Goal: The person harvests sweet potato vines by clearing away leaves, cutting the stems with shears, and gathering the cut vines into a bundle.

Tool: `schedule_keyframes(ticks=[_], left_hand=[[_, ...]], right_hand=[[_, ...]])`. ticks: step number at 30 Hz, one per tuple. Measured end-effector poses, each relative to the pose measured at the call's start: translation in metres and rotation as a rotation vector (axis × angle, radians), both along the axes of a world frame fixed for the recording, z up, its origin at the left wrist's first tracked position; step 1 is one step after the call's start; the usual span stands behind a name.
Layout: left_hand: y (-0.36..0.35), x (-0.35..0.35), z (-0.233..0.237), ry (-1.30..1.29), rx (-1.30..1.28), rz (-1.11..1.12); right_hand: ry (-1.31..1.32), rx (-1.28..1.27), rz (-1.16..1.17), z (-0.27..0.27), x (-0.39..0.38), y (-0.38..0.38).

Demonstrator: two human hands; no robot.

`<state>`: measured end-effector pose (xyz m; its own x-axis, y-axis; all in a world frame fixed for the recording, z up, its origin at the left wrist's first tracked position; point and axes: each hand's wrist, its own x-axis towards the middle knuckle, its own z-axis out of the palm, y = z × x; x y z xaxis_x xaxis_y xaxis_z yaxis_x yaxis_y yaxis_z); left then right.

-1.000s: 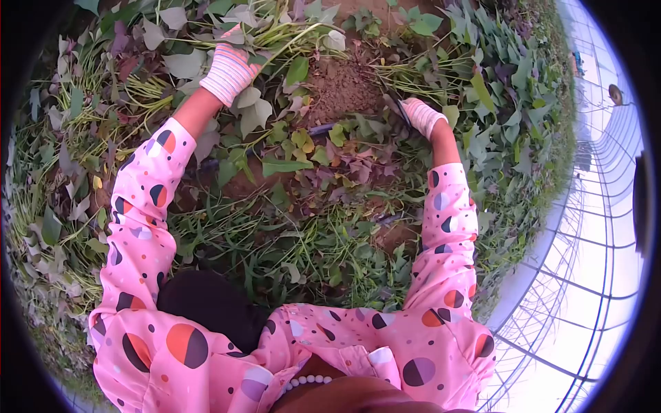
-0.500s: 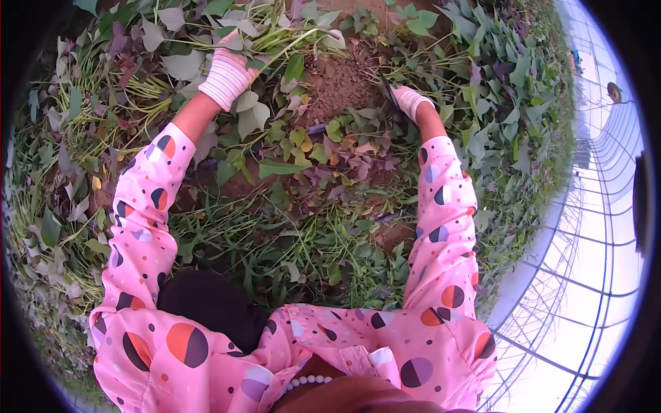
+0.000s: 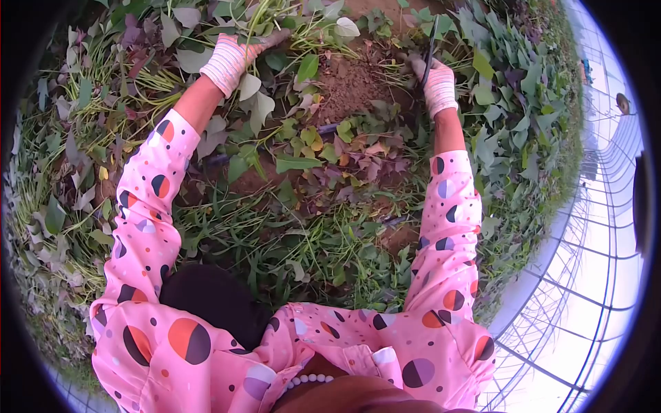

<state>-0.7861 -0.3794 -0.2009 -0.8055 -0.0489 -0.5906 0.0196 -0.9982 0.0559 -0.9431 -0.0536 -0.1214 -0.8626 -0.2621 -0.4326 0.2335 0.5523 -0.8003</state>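
Note:
My left hand, in a striped glove with dirty fingertips, is at the upper left among sweet potato vines. It appears closed around some of their stems, with one finger reaching to the right; leaves partly cover the grip. At the upper right, my right hand, gloved as well, grips a slim dark tool that stands up from the fist. Its lower end is hidden, so its exact kind does not show. The fingers of this hand are beside thin green stems at the edge of bare soil.
Dense vines spread to the right, and more lie tangled at the left. Grass and purplish leaves cover the ground nearer to me. A dark rounded object sits low by my body. Pale greenhouse sheeting with a grid borders the right side.
The right hand has turned and moved slightly right, and its dark tool now points upward. The vines at my left hand have shifted up, uncovering its outstretched finger.

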Motion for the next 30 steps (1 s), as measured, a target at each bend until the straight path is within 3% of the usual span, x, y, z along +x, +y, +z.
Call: schedule_keyframes(ticks=[1, 2, 3, 5, 7, 9, 13, 15, 17, 18, 20, 22, 24, 27, 29, 30], left_hand=[[0.001, 0.001, -0.001, -0.009, -0.106, -0.073], [0.001, 0.001, -0.004, -0.03, -0.286, -0.183], [0.002, 0.003, -0.007, -0.063, -0.539, -0.338], [0.003, 0.005, -0.01, -0.082, -1.31, -0.775], [0.007, 0.009, -0.002, -0.018, -1.955, -0.988], [0.019, 0.011, 0.008, 0.053, -2.236, -0.96], [0.04, 0.007, 0.025, 0.087, -2.496, -0.89], [0.044, 0.003, 0.031, 0.078, -2.541, -0.892], [0.038, 0.004, 0.017, 0.243, -2.608, -0.655], [0.032, 0.004, 0.001, 0.095, -2.483, -0.612], [0.015, 0.014, -0.074, 0.145, -1.953, -0.078], [0.007, 0.028, -0.041, 0.034, -1.968, 0.13], [-0.006, 0.051, 0.032, -0.043, -2.124, 0.163], [-0.018, 0.082, 0.087, 0.03, -1.585, 0.242], [-0.033, 0.097, 0.096, 0.068, -1.229, 0.281], [-0.065, 0.104, 0.063, 0.064, -1.33, 0.122]], right_hand=[[0.111, -0.061, 0.01, -0.006, -0.016, 0.001], [0.229, 0.206, 0.118, 0.005, -0.019, -0.006], [0.234, 0.204, 0.118, -0.001, -0.027, -0.006], [0.493, 0.946, 0.515, -0.026, -0.05, -0.008], [0.321, 1.1, 0.678, -0.052, -0.059, 0.001], [0.276, 1.15, 0.744, -0.062, -0.051, 0.004], [0.252, 1.324, 0.729, -0.068, -0.036, 0.009], [0.255, 1.371, 0.724, -0.054, -0.026, 0.005], [0.214, 1.378, 0.735, -0.035, -0.022, 0.005], [0.235, 1.387, 0.723, -0.032, -0.023, 0.014], [0.193, 1.429, 0.763, -0.006, -0.017, 0.029], [0.197, 1.471, 0.765, 0.016, -0.014, 0.063], [0.15, 1.556, 0.717, 0.049, -0.008, 0.103], [0.215, 1.485, 0.461, 0.112, 0.013, 0.153], [0.357, 1.309, 0.386, 0.133, 0.024, 0.192], [0.286, 0.975, 0.21, 0.137, 0.035, 0.199]])
